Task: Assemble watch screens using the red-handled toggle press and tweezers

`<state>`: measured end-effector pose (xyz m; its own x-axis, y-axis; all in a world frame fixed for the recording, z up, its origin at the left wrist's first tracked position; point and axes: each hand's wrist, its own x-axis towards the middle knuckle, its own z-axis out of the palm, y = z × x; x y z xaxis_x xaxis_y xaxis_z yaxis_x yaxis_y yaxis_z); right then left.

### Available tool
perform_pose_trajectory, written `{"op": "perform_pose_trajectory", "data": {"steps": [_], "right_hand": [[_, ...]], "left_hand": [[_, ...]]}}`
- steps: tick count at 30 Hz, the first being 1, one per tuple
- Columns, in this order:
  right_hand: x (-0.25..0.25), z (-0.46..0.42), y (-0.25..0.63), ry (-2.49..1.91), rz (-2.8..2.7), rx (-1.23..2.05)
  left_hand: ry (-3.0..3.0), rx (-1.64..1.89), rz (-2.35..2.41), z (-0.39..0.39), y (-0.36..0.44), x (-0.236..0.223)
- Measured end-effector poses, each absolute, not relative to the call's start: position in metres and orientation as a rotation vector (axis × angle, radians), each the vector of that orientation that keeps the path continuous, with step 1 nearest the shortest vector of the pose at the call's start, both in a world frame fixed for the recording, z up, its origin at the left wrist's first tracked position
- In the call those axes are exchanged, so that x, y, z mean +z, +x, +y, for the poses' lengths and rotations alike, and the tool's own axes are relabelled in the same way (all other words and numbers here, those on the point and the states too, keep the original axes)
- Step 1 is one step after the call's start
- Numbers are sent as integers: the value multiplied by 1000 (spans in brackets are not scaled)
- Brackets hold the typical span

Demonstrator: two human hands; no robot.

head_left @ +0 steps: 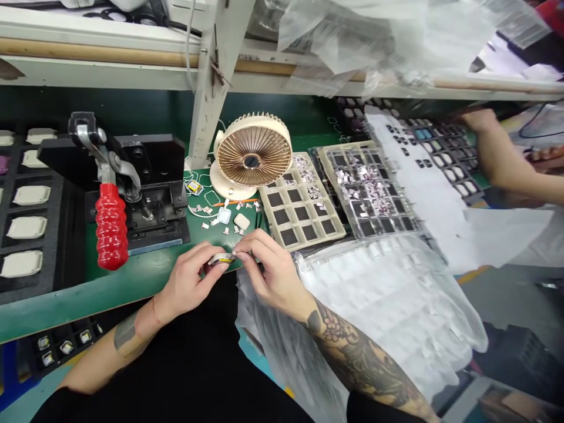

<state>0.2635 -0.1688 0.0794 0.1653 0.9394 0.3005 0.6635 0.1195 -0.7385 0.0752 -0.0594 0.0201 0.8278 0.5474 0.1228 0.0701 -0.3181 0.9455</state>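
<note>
My left hand (189, 277) is closed around the edges of a small open electronic device casing (222, 258), pale-rimmed with a yellow part inside. It is held tilted above the front edge of the green bench. At the casing's right end, the thumb and forefinger of my right hand (273, 273) are pinched together; whatever lies between them is too small to make out. Just beyond my fingers are a rounded cream cover (241, 221), a pale square piece (224, 216), several tiny connector pieces (205, 225) and dark tweezers (258, 220).
A toggle-clamp press with a red handle (111, 226) stands left, beside a black foam tray (57, 252) of pale casings. A cream fan (254, 151) is behind my hands. Compartment trays (337, 235) and bubble wrap (388, 305) lie right. A co-worker's arm (506, 158) reaches in.
</note>
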Motion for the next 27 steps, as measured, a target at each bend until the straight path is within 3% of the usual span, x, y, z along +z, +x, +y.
{"op": "perform_pose_trajectory", "data": {"steps": [13, 27], "right_hand": [[77, -172, 278, -1614, -1776, 508], [72, -193, 266, -1714, -2113, -17]], "left_hand": [[1828, 482, 444, -64, 78, 19], [1344, 262, 441, -65, 85, 16]]}}
